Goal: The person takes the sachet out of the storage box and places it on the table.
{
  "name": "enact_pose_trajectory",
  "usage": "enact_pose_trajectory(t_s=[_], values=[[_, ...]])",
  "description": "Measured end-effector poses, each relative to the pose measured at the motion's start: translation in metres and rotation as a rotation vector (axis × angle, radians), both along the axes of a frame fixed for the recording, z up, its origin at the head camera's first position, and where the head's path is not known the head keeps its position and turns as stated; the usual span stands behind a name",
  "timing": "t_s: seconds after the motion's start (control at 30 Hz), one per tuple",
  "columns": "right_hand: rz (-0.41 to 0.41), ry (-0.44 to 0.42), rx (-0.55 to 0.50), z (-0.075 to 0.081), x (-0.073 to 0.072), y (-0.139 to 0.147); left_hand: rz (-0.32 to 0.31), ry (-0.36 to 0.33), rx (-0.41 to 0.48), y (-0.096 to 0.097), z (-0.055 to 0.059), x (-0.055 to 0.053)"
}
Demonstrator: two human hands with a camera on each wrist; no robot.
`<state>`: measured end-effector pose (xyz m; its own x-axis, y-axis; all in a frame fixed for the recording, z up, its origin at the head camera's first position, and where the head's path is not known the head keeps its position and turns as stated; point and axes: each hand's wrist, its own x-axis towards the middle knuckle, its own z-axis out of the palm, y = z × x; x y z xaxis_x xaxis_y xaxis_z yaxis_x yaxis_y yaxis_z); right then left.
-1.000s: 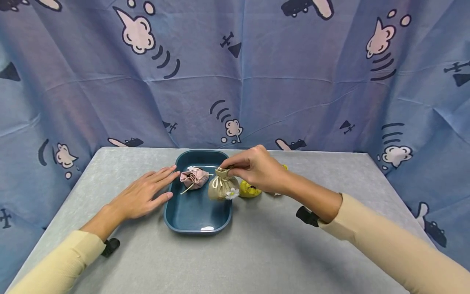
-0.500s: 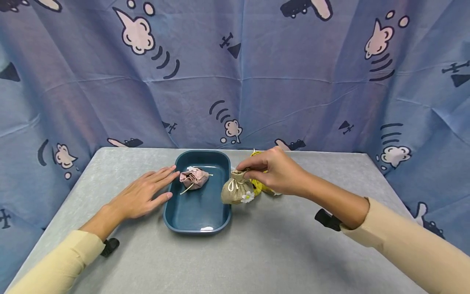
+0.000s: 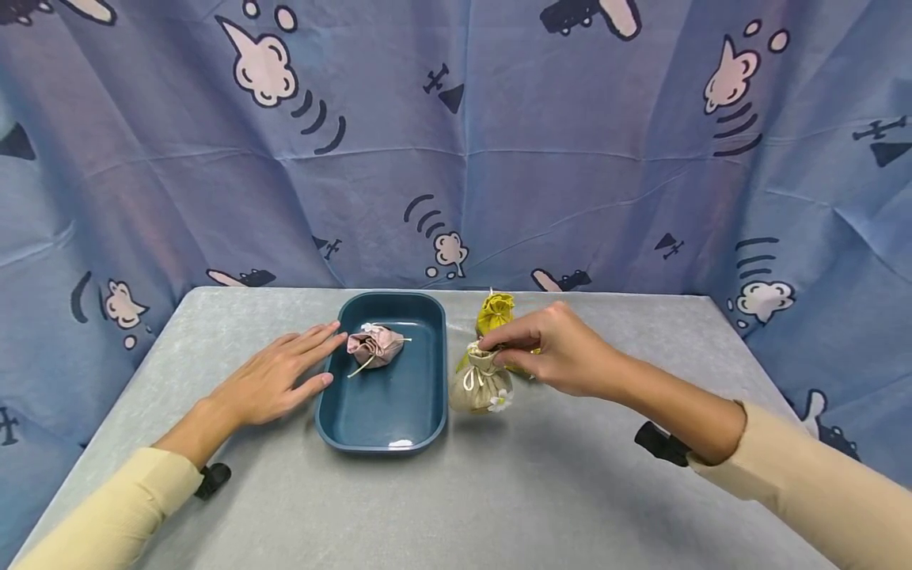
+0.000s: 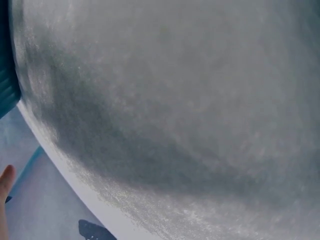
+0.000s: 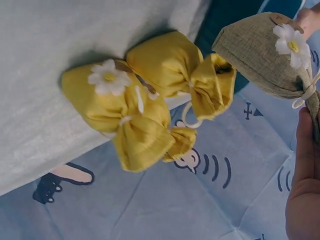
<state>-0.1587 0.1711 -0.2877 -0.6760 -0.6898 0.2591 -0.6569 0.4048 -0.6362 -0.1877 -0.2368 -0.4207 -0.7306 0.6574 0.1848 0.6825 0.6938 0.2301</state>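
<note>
My right hand [image 3: 559,348] pinches the gathered neck of a beige drawstring pouch [image 3: 479,392] with a white daisy and a cream bow. The pouch hangs just right of the blue tray's [image 3: 381,449] right rim. Yellow drawstring pouches [image 5: 162,60] lie beyond it, partly covered by the hand and beige pouch in the head view; a daisy [image 5: 109,77] decorates one. Inside the tray, toward its upper left, sits a pink pouch [image 3: 378,348] with a loose cord. My left hand [image 3: 278,376] lies with fingers extended, fingertips at the tray's left rim.
The grey cloth-covered table [image 3: 356,514] ends at a far edge, right behind the tray and the yellow pouches. A blue patterned curtain [image 3: 570,198] hangs behind and along both sides.
My right hand has carried the beige pouch rightward from over the tray to outside its right rim, slightly nearer me. More yellow fabric shows behind it. The left hand stays put.
</note>
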Motion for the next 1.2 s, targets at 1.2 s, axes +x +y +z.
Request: enact_pose_trajectory(t_s=[1.2], values=[[-0.049,-0.022,0.123,-0.058,-0.005,0.016,0.001,0.012,0.002,0.002,0.001,0.001]])
